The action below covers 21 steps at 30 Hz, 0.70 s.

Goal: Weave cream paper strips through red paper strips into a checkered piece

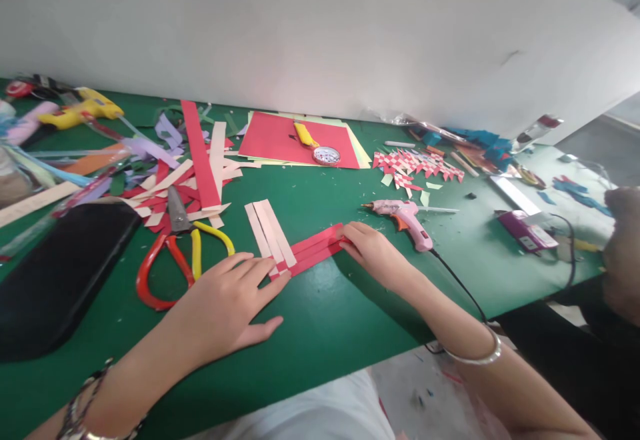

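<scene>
Several red paper strips [316, 251] cross several cream paper strips [271, 230] at a small woven corner on the table. My left hand [230, 303] lies flat with its fingers spread, fingertips pressing on that corner. At the far right ends of the red strips, my right hand [373, 253] has thumb and fingers closed on them; the exact tips are partly hidden. Red-and-yellow scissors [181, 253] rest just beyond my left hand. A pink glue gun [407, 219] lies beyond my right hand, its cord running toward the table's front edge.
Loose paper strips [170, 187] pile up at left, near a black pouch [60, 273] and a yellow glue gun [83, 110]. Red sheets [265, 137] lie at the back beside woven pieces [420, 165]. A purple box [527, 232] stands right, near another person's arm [623, 253].
</scene>
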Tool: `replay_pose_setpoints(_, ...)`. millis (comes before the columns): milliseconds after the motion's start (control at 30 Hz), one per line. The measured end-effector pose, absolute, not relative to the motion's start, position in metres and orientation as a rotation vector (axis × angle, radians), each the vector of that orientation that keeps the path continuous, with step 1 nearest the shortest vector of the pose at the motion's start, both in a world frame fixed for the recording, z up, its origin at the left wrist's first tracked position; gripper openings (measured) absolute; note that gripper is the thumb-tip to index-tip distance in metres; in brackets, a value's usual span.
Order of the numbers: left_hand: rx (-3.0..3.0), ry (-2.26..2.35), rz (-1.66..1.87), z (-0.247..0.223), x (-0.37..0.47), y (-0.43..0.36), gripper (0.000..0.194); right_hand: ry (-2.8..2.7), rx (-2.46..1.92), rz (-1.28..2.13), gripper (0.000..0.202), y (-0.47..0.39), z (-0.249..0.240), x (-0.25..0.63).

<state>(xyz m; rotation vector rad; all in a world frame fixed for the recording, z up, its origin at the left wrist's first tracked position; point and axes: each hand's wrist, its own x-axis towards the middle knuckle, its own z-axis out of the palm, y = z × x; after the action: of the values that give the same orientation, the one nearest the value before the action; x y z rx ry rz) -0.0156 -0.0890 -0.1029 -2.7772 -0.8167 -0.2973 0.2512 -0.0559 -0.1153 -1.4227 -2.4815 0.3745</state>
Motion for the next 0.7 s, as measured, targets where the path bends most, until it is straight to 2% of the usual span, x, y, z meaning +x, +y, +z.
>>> replay_pose_setpoints(467, -2.783, -0.839, -0.304, -0.1051, -0.0171, -0.0892, 0.037, -2.517, -1.488, 0.247, 0.013, -0.0545, -0.1176, 0.2516)
replay_pose_setpoints(533, -2.782, -0.842, -0.304, -0.1050, -0.0172, -0.0895, 0.036, -2.548, -1.479, 0.112, 0.014, -0.0535, -0.1187, 0.2545)
replay_pose_setpoints(700, -2.776, -0.837, -0.303, -0.1030, -0.0153, -0.0897, 0.036, -2.459, -1.496, -0.470, 0.025, -0.0623, -0.1087, 0.2560)
